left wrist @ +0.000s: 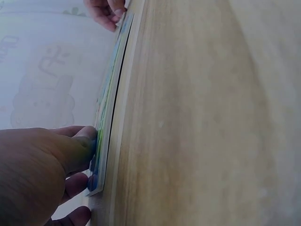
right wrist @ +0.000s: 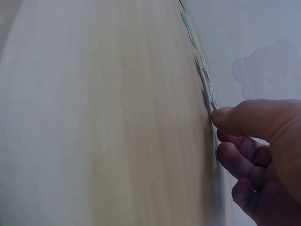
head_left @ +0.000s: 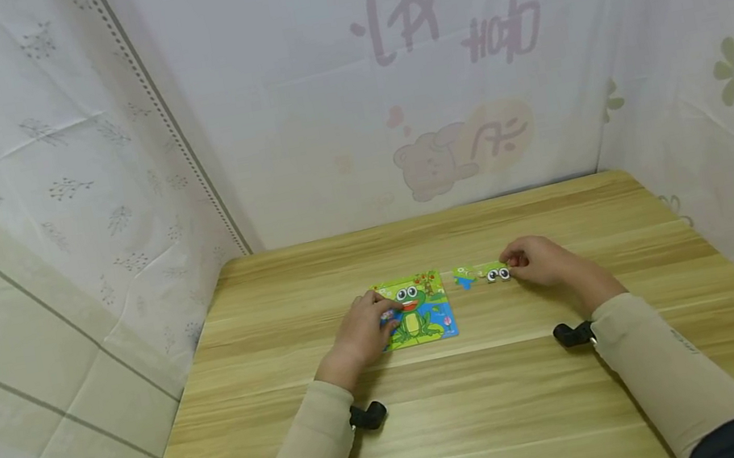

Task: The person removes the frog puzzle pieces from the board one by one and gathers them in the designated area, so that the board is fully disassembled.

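A square frog jigsaw puzzle point(head_left: 435, 313) lies flat on the wooden table. My left hand point(head_left: 364, 328) holds it at its left side, thumb and fingers bent over that edge and covering part of the picture. To the right of the board, my right hand point(head_left: 541, 262) pinches the right end of a puzzle piece with two cartoon eyes point(head_left: 495, 273). Between that piece and the board lies a green and blue puzzle piece point(head_left: 464, 277). In the left wrist view, the thumb and fingertips of the left hand point(left wrist: 42, 165) meet the near end of the board.
The wooden table point(head_left: 475, 423) runs back to a pale printed curtain point(head_left: 316, 107). More curtain hangs at both sides. A small black wrist camera point(head_left: 369, 416) sticks out from the left sleeve, another black camera point(head_left: 572, 333) from the right one.
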`<state>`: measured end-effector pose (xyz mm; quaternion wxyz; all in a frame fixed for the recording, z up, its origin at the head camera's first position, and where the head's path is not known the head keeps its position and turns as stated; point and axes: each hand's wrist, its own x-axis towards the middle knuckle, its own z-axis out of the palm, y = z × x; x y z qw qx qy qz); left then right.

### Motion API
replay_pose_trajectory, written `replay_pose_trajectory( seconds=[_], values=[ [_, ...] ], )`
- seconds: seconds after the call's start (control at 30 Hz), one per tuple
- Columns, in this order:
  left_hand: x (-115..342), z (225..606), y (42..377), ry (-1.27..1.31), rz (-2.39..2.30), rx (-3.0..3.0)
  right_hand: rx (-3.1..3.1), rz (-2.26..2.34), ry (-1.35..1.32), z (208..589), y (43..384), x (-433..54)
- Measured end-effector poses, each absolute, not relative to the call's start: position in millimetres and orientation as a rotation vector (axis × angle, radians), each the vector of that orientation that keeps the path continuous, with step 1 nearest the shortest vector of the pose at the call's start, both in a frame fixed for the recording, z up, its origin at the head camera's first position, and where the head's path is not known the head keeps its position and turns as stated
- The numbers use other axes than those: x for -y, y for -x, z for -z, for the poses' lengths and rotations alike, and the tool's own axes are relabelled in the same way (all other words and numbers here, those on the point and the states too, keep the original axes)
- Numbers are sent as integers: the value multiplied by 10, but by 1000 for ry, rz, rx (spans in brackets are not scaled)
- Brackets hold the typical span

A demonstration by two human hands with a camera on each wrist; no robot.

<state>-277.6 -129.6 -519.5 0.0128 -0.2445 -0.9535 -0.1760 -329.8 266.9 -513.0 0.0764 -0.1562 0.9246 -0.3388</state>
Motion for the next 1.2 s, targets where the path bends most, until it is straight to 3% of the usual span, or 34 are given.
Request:
replay_pose_trajectory(
  seconds=[0.7,1.2],
  values=[
    [1310,5182,2788,757,540,2961,-2778,995,448,5114,3314,-2737],
    [1197,5102,2757,787,628,2980,-2783,1016,531,5036,3322,-2402]
  ],
)
